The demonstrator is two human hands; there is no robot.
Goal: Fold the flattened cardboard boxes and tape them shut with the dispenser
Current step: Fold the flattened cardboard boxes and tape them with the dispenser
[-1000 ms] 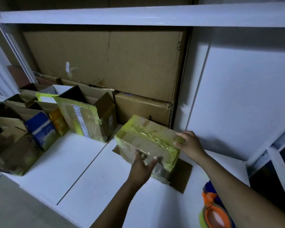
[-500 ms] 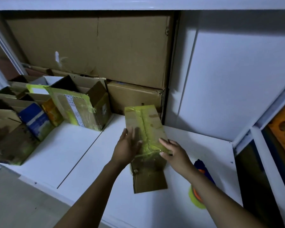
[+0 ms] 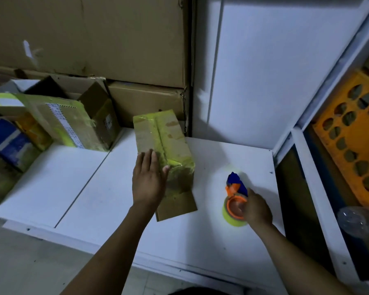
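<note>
Right hand (image 3: 257, 210) apparently grips round plastic dispenser (image 3: 234, 206).

A white shelf board (image 3: 200, 241) is backed by a white panel (image 3: 275, 71); an orange perforated crate (image 3: 349, 145) is seen right, dimly lit.

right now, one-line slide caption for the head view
Left hand rests on the yellow-taped box while right hand touches the tape dispenser on the white shelf.
</note>
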